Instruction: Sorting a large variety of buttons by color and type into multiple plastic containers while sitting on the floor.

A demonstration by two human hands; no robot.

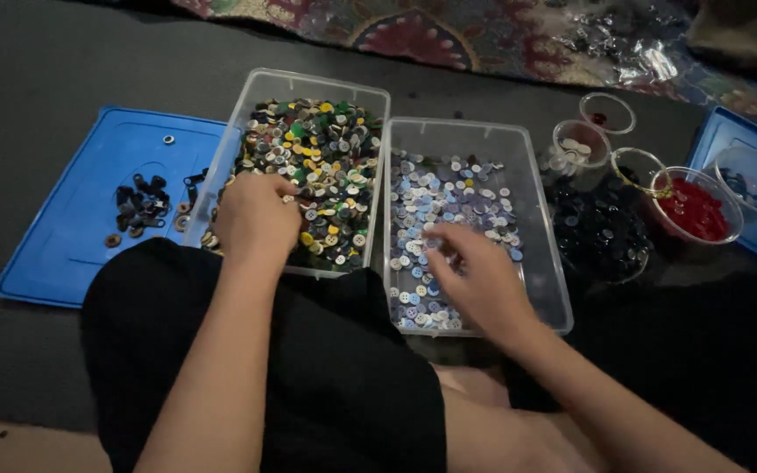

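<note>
Hands in two clear plastic bins of buttons.
Left hand (256,219) curled shut in mixed-colour bin (308,88); right hand (475,276), at 3 o'clock, pinching in blue-white bin (536,219); grip contents unclear.

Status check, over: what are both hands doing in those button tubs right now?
Left hand buried in mixed-colour buttons, grip hidden. Right hand fingering pale blue buttons in next tub. Nothing in the way.

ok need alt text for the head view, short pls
Two bare hands sort buttons: the left hand rests in a clear bin of mixed-colour buttons, the right hand in a clear bin of pale blue and white buttons. A blue lid and small bowls flank them.
</note>
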